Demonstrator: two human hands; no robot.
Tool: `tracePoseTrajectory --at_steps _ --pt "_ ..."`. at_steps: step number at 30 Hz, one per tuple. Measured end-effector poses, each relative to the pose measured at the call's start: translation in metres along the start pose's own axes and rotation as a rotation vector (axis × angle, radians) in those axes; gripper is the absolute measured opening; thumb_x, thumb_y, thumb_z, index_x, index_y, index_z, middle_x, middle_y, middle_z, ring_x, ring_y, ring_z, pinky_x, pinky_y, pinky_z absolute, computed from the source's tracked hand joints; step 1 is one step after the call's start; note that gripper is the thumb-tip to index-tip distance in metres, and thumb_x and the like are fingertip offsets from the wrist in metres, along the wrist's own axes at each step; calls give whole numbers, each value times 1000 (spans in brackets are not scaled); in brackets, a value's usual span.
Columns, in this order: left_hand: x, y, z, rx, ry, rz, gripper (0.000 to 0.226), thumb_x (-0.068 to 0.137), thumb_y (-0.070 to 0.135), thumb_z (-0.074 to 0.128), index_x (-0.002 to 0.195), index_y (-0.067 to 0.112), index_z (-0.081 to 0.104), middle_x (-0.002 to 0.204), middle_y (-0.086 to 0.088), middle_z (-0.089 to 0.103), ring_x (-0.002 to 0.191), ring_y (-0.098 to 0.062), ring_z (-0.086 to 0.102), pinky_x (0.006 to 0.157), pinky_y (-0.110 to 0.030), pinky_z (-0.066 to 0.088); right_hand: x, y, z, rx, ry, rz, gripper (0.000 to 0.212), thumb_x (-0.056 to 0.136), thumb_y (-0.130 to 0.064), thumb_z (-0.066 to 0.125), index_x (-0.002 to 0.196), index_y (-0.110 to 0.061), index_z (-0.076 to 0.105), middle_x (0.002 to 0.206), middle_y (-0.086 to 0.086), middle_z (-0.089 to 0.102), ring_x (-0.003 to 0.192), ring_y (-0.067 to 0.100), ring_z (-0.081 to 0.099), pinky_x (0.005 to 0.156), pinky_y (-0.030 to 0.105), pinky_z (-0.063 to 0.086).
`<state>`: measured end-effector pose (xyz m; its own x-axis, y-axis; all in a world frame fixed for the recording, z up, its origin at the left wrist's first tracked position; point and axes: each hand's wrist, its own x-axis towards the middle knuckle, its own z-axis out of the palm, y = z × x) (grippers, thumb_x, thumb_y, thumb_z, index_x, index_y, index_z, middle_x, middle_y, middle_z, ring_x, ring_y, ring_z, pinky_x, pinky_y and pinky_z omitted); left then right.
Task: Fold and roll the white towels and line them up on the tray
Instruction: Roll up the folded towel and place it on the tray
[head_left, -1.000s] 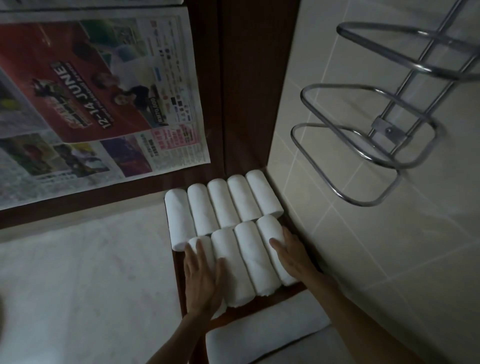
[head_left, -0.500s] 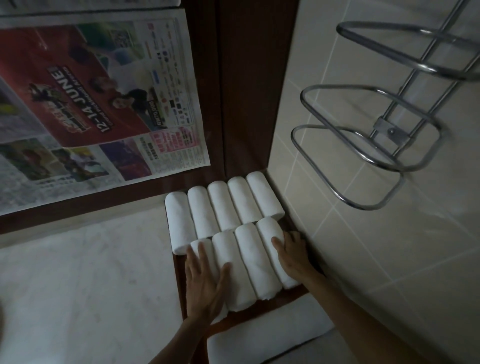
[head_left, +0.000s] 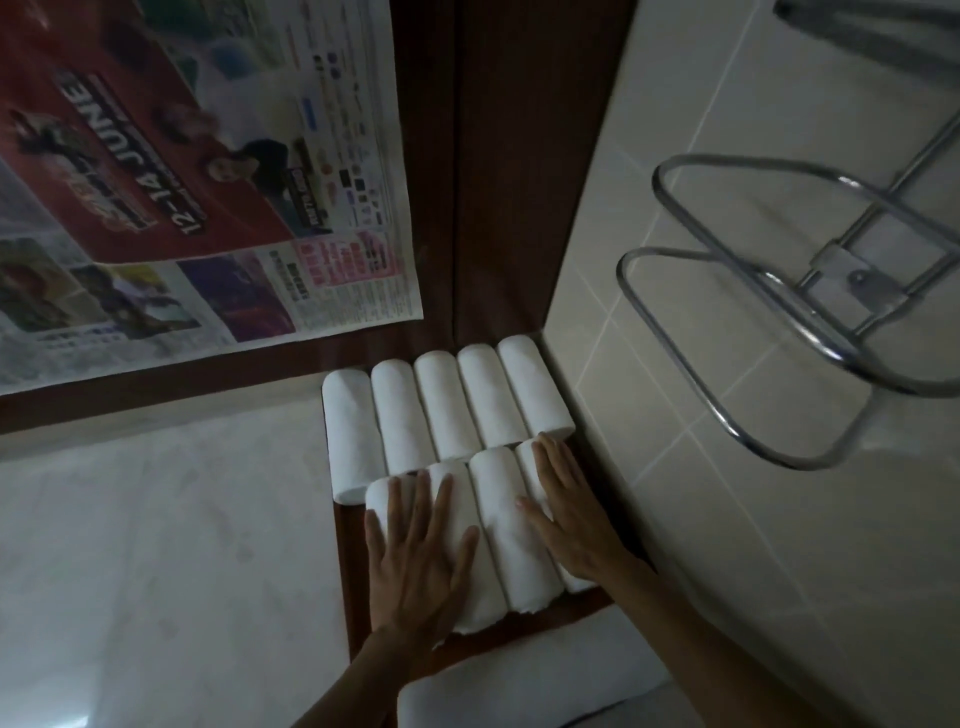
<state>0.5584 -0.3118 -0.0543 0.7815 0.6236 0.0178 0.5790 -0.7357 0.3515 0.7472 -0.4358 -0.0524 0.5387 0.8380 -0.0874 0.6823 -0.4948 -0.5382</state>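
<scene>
Both hands have slid forward along the front row of rolls (head_left: 491, 525): left hand (head_left: 415, 561) and right hand (head_left: 569, 514) press flat, fingers spread, squaring rolls beneath them on the tray (head_left: 348, 571).

The rolled towels (head_left: 457, 405) are plain white. The tray (head_left: 345, 561) under them is dark brown wood. The bench (head_left: 156, 545) is pale grey with cloudy marks. The wall tiles (head_left: 675, 260) are cream. The newspaper (head_left: 197, 171) has a red picture, pink and purple bits. The rack (head_left: 727, 431) is shiny silver.
</scene>
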Motion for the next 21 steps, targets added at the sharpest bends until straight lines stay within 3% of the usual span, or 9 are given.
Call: tracePoseTrajectory --at_steps 5,9,12,16,19,21 --pt "2 3 4 -17 12 -2 70 98 62 15 157 33 -9 166 2 -11 152 -18 -14 121 -56 -2 1 6 10 -9 61 -15 86 92 -75 11 157 -21 -4 165 -8 -12 149 3 -17 123 28 -1" --pt "2 1 1 -29 8 44 74 99 60 21 158 26 -4 166 -4 -10 152 -23 -10 120 -60 1 1 -3 -3 -211 -25 -1 83 91 -73 2 159 -24 -4 164 -5 -17 149 12 -20 122 55 5" --pt "7 2 1 -54 16 64 72 100 61 11 159 21 2 166 -3 -8 153 -23 -8 120 -57 -4 -1 -14 -17 -376 -142 -12 72 93 -72 11 155 -42 -9 165 2 -18 151 30 -13 117 67 4" --pt "17 5 8 -69 3 69 70 100 58 4 159 20 9 166 -1 2 153 -21 -1 119 -53 -11 -4 -21 -12 -347 -115 -17 65 90 -76 6 148 -57 -14 164 4 -17 150 39 -3 114 68 18" --pt "16 4 17 -43 22 65 68 101 55 11 158 18 16 166 -3 8 153 -23 4 119 -53 -13 -5 -19 1 -330 -16 -4 61 95 -70 14 152 -55 -1 166 7 -4 148 39 8 113 61 27" --pt "19 4 18 -46 45 69 67 101 53 17 158 17 18 166 -5 10 153 -24 4 119 -55 -11 -3 -17 5 -338 22 -26 61 97 -66 19 155 -50 6 166 10 2 148 39 12 114 61 26"
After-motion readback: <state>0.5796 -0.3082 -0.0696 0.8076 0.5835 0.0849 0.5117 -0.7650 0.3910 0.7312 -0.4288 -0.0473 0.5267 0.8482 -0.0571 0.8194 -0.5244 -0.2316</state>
